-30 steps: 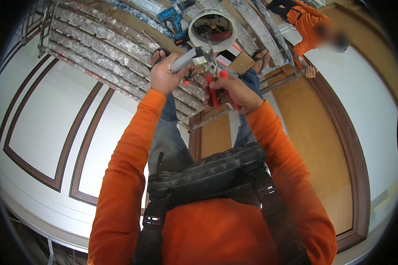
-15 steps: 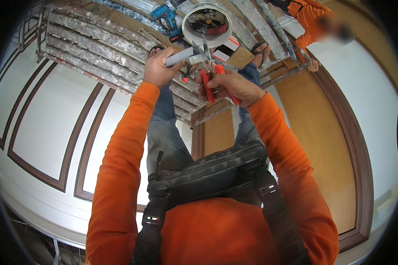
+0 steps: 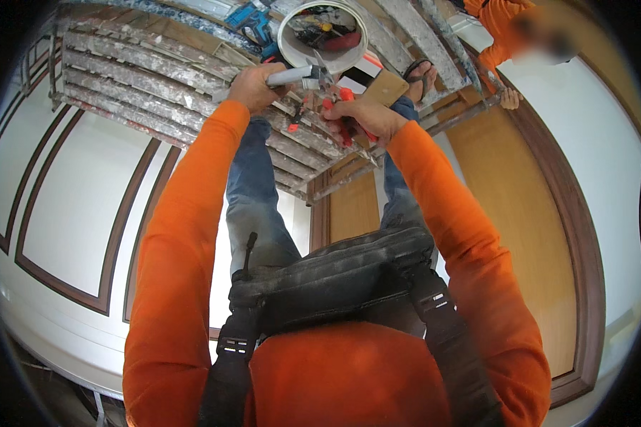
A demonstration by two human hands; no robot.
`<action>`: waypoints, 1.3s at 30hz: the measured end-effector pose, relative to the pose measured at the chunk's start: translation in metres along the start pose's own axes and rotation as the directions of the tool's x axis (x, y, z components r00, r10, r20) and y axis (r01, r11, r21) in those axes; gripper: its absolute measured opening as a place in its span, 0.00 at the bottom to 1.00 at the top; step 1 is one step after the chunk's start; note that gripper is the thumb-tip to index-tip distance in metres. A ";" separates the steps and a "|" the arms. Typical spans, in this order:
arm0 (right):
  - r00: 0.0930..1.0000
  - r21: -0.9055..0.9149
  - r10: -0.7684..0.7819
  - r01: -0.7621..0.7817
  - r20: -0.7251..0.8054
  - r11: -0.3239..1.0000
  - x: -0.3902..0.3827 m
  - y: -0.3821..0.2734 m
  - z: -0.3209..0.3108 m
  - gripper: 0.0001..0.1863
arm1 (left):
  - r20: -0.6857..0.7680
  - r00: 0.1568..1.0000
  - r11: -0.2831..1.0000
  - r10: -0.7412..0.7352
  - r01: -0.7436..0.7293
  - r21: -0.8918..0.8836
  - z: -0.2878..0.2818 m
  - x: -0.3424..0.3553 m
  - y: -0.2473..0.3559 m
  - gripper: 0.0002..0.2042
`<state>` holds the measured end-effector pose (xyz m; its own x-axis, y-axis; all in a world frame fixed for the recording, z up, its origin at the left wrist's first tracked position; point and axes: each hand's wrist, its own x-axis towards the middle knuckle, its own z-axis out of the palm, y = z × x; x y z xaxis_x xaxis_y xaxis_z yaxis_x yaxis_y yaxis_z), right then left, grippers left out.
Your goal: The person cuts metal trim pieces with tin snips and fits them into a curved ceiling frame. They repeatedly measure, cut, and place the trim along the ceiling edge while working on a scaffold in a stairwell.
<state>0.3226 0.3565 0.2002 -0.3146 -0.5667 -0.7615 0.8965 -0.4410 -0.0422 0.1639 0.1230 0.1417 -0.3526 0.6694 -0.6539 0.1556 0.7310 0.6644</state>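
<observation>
L hand's (image 3: 255,89) fingers wrapped round lt-grey, straight-sided bar (image 3: 289,75); R hand's (image 3: 372,119) fingers grip red-handled snips (image 3: 347,95), silvery blades at bar's end. Both held abv paint-splattered plank platform (image 3: 121,80), nr its near edge.

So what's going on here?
A person's left hand holds a grey bar, and the right hand grips red-handled pliers, their jaws at the bar's end; can't tell if they're biting. Below is a paint-spattered slatted platform with a bucket of tools and a blue drill. Another person's hand is at a rail.
</observation>
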 end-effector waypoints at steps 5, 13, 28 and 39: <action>0.999 0.035 -0.028 0.029 -0.020 0.999 0.047 0.020 -0.035 0.13 | 0.037 0.994 0.995 -0.102 0.102 -0.009 0.024 0.030 -0.033 0.17; 0.998 0.123 -0.053 0.048 0.043 0.991 0.054 0.014 -0.047 0.20 | 0.037 0.991 0.991 -0.132 0.133 -0.022 0.039 0.044 -0.049 0.19; 0.992 0.162 0.033 -0.013 -0.122 0.987 0.081 0.032 -0.056 0.23 | 0.306 0.914 0.964 -0.265 0.263 0.049 0.023 0.056 -0.052 0.24; 0.939 -0.063 -0.149 0.136 -0.311 0.989 0.090 0.012 -0.021 0.17 | 0.665 0.675 0.391 -0.319 0.733 -0.557 0.017 0.032 -0.017 0.16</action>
<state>0.3113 0.3148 0.1171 -0.3314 -0.2498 -0.9098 0.8635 -0.4688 -0.1858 0.1654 0.1340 0.1034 0.3256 0.3071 -0.8943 -0.7114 0.7026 -0.0177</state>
